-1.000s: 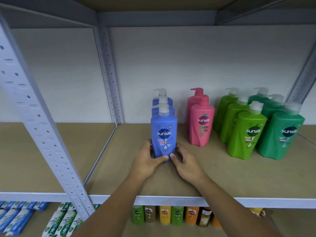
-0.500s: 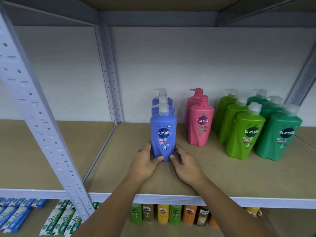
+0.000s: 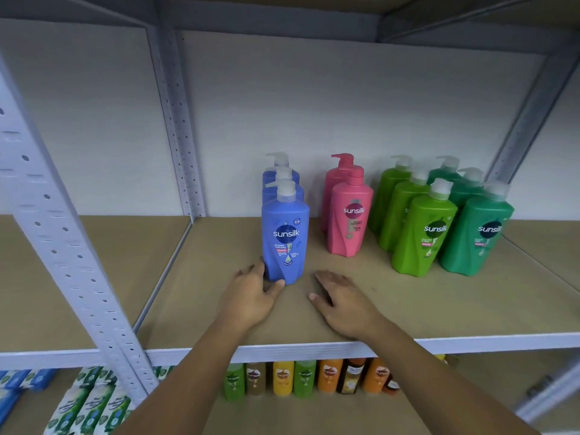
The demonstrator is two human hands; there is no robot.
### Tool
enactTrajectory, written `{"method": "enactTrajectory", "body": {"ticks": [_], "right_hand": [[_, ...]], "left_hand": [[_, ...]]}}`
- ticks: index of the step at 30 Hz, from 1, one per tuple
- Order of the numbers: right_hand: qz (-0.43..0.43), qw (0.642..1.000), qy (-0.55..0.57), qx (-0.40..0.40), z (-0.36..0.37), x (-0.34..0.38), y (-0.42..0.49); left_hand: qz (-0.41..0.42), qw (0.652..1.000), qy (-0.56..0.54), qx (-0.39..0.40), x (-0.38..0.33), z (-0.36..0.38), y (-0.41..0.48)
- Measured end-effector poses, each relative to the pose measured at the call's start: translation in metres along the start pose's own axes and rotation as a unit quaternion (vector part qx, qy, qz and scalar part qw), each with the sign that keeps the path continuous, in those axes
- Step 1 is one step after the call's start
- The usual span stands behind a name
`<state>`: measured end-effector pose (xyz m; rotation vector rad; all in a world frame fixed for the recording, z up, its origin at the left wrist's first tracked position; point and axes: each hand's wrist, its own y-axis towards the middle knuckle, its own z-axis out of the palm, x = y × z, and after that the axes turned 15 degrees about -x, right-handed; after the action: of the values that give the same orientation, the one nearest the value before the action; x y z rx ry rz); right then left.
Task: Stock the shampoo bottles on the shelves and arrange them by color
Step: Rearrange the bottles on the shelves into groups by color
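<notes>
Front blue bottle (image 3: 285, 243) heads its row on the shelf (image 3: 201, 302); pink bottles (image 3: 350, 221), then green bottles (image 3: 420, 237), stand sorted to its right. Left hand (image 3: 251, 296) loosely touches its base, while right hand (image 3: 342, 302) lies flat and empty beside it. This placement seems finished.

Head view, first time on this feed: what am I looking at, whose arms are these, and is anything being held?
There is no machine here. A person wears one camera on the head, and it looks down at their own bare hands. On the shelf pump bottles stand in rows by colour: a blue row, pink bottles, light green bottles and dark green bottles. The left hand touches the base of the front blue bottle. The right hand is open beside it and touches no bottle. Nothing is lifted.
</notes>
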<state>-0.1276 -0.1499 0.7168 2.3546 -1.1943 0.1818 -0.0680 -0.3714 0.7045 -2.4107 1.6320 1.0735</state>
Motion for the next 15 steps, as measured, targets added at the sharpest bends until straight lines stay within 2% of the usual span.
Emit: {"method": "enactTrajectory", "body": {"ticks": [3, 7, 15], "right_hand": [[-0.001, 0.999, -0.033, 0.016, -0.001, -0.006, -0.006], [-0.004, 0.999, -0.044, 0.003, 0.0, -0.005, -0.008], [-0.006, 0.998, -0.059, -0.003, 0.001, -0.005, -0.01]], "left_hand": [[0.013, 1.0, 0.025, 0.003, 0.002, 0.0, -0.006], [0.072, 0.994, 0.077, -0.016, 0.0, -0.002, -0.016], [0.123, 0.982, 0.142, 0.002, 0.003, -0.001, -0.032]]}}
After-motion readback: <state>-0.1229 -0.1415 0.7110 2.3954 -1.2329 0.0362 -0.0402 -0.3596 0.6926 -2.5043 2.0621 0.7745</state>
